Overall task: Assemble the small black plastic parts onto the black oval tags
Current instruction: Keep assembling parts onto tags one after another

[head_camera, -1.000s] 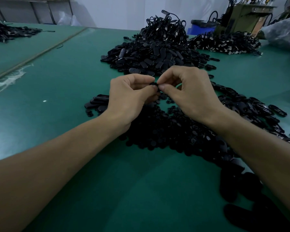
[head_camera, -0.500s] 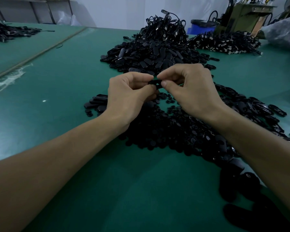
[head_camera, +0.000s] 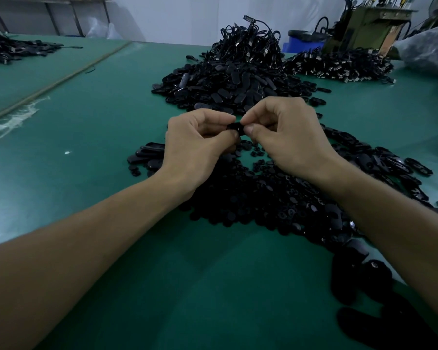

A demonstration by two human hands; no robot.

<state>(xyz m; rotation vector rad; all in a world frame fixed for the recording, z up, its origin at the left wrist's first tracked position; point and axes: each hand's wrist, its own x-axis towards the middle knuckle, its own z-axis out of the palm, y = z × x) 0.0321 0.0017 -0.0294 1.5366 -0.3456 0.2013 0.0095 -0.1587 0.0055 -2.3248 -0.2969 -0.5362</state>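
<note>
Dim, bluish light; edges warped, perhaps blurred.

Legible text: none anywhere.
Tag (head_camera: 236,128): plain black, nothing readable on the part that shows.
Machine (head_camera: 364,26): tan patch on its side, too blurred to read.

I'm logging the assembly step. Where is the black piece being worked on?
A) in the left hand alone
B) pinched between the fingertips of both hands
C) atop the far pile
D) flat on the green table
B: the left hand and right hand each pinch one end of the black piece.
</note>
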